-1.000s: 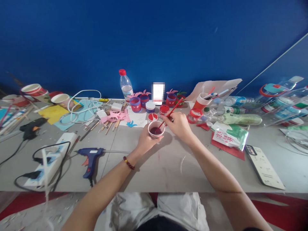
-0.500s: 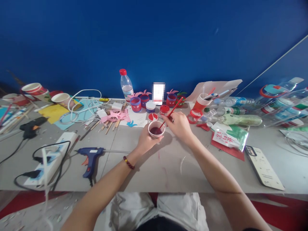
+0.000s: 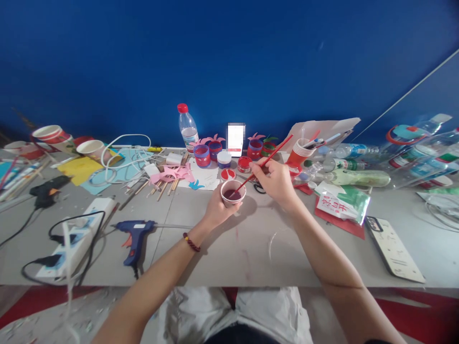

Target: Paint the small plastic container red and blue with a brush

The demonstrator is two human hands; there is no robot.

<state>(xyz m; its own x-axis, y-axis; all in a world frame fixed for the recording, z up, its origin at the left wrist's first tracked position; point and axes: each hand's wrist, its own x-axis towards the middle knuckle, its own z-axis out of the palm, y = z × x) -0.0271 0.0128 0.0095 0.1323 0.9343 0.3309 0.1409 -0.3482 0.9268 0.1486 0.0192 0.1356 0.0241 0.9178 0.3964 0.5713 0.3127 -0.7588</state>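
Note:
My left hand point(image 3: 216, 210) is wrapped round a paper cup point(image 3: 233, 201) with dark purplish-red liquid in it, held above the table. Between the fingers and thumb of my right hand point(image 3: 275, 179) is a red paintbrush point(image 3: 278, 149), slanting down to the left with its tip inside the cup. Just behind the cup stands an open pot of red paint point(image 3: 245, 164), and a round red-and-white lid point(image 3: 228, 174) lies left of it. A closed white-topped paint jar point(image 3: 224, 158) is further back. Scissors point(image 3: 258, 188) lie partly hidden under my right hand.
Painted cups with paper leaves point(image 3: 202, 156) line the back, near a water bottle point(image 3: 188, 129) and a phone with a lit screen point(image 3: 235, 138). A glue gun point(image 3: 134, 236) and power strip point(image 3: 77, 239) lie left. Plastic bottles point(image 3: 360, 178) and another phone point(image 3: 394, 248) are right.
My right hand has shifted slightly right, and the brush now leans lower, its tip further left in the cup. The left hand and cup have stayed nearly in place.

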